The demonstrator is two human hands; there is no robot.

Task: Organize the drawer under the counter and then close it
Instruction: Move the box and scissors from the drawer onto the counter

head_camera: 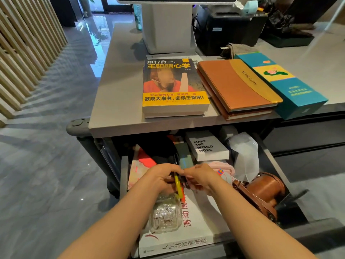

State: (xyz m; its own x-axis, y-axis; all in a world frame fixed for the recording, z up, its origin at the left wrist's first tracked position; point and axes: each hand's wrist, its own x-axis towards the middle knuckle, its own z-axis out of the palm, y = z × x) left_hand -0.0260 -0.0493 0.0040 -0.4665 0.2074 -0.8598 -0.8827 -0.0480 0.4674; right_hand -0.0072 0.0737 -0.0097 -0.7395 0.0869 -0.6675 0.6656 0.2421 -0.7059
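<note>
Both hands [183, 177] grip yellow scissors [178, 186] amid drawer [276, 165] clutter.

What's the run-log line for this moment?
drawer: open | left hand, right hand: together on yellow item | drawer cluttered

Your grey counter [115, 101] holds paperback stack [174, 86] at 12, orange notebooks [235, 85] and teal box [287, 85] at 2.
</note>
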